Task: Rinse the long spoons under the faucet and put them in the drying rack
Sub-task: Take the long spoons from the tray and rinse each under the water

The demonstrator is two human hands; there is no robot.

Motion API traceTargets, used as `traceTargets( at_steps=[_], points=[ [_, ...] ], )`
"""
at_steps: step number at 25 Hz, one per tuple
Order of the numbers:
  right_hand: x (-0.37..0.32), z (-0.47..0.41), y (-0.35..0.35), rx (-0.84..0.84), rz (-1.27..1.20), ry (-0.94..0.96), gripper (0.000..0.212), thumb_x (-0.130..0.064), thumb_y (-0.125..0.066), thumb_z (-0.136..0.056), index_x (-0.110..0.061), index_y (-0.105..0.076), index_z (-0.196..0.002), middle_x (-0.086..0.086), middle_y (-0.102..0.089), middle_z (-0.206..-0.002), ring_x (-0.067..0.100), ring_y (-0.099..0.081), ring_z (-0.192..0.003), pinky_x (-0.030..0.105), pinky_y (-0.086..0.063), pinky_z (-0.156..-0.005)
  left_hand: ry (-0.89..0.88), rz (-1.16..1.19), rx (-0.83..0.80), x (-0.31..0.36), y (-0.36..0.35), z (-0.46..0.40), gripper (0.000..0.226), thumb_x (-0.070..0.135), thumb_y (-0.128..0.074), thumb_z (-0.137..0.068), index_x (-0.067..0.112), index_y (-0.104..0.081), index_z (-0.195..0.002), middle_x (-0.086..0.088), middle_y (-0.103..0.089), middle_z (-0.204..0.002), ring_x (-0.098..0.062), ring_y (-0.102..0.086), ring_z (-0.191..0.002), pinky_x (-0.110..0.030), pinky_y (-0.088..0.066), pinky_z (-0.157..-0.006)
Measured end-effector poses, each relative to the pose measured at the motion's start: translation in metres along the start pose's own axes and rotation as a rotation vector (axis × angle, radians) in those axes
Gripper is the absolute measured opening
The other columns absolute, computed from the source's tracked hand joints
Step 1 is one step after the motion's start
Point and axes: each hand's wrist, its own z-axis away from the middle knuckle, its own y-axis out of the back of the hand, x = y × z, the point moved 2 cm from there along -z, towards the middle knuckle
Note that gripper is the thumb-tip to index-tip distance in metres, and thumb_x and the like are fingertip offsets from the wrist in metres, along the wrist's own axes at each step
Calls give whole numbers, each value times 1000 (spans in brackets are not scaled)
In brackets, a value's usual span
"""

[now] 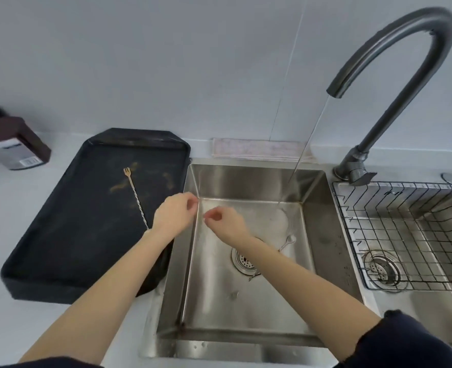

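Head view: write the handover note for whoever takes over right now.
Left hand and right hand: fingers curled over the left sink, apparently pinching something thin; what it is cannot be told.
One long spoon lies on the sink floor by the drain, under the right forearm.
A twisted fork-tipped stirrer lies on the black tray.
Faucet running.
Drying rack holds nothing visible.
Left: rinse the spoons, rack them.
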Motion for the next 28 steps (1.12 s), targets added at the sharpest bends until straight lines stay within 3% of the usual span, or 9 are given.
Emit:
traceTargets(
  at_steps=[3, 8, 13, 16, 19, 22, 24, 26, 28],
  points=[
    [-32, -8, -28, -49, 68, 80, 25, -16, -50, -90, -11, -65, -109, 8, -68, -114, 22, -59, -110, 23, -42, -89, 82, -63, 66, -32, 33, -6, 23, 21, -47, -91, 14, -60, -109, -9, -66, -111, -30, -61, -100, -42, -52, -85],
    [-61, -19, -70, -112, 253, 144, 22, -23, -55, -89, -10, -63, -106, 11, -68, -109, 28, -61, -104, 38, -52, -89, 263, -123, 13, -73, 49, -10, 25, 28, -52, -90, 10, -59, -106, -11, -66, -105, -21, -58, -83, -34, -45, -71],
    [-67, -29, -96, -116, 527, 170, 27, -29, -53, -92, -9, -57, -109, 13, -67, -109, 31, -62, -100, 39, -51, -84, 376, -108, -28, -98, 41, -16, 31, 35, -55, -88, 7, -57, -100, -10, -61, -93, -21, -52, -78, -33, -43, -68],
    [-67, -31, -104, -86, 656, 214, 30, -30, -52, -92, -8, -56, -111, 11, -65, -112, 30, -59, -106, 40, -39, -97, 408, -99, -66, -105, 33, -19, 31, 39, -57, -86, 8, -60, -89, -12, -65, -90, -30, -61, -82, -34, -46, -68],
    [-64, -31, -108, -71, 726, 244, 29, -28, -54, -90, -8, -55, -111, 11, -63, -116, 31, -54, -112, 39, -32, -100, 441, -39, -59, -106, 33, -20, 29, 33, -59, -85, 5, -65, -90, -11, -65, -85, -31, -63, -86, -32, -45, -66],
    [-62, -30, -108, -96, 658, 224, 24, -22, -53, -89, -8, -57, -108, 12, -64, -114, 31, -54, -111, 40, -33, -99, 470, 82, -58, -107, 35, -19, 24, 26, -59, -84, 4, -69, -88, -6, -64, -65, -25, -59, -78, -31, -44, -69],
    [-62, -30, -105, -117, 547, 193, 19, -19, -54, -88, -8, -58, -104, 12, -66, -109, 32, -58, -106, 39, -39, -93, 469, 187, -56, -104, 37, -17, 18, 20, -58, -84, 8, -68, -75, -1, -58, -55, -23, -58, -77, -32, -48, -74],
    [-61, -27, -99, -138, 391, 152, 12, -18, -56, -87, -11, -56, -96, 13, -67, -106, 31, -60, -101, 37, -46, -81, 441, 352, -20, -96, 40, -17, 21, 14, -57, -84, 14, -61, -63, -2, -60, -62, -22, -62, -79, -36, -53, -81],
    [-57, -24, -89, -153, 192, 101, 7, -17, -59, -86, -15, -53, -90, 11, -66, -101, 28, -60, -97, 37, -49, -80, 401, 586, -6, -83, 42, -15, 14, 11, -57, -85, 12, -61, -71, -4, -62, -75, -15, -62, -75, -32, -54, -80]
  ],
)
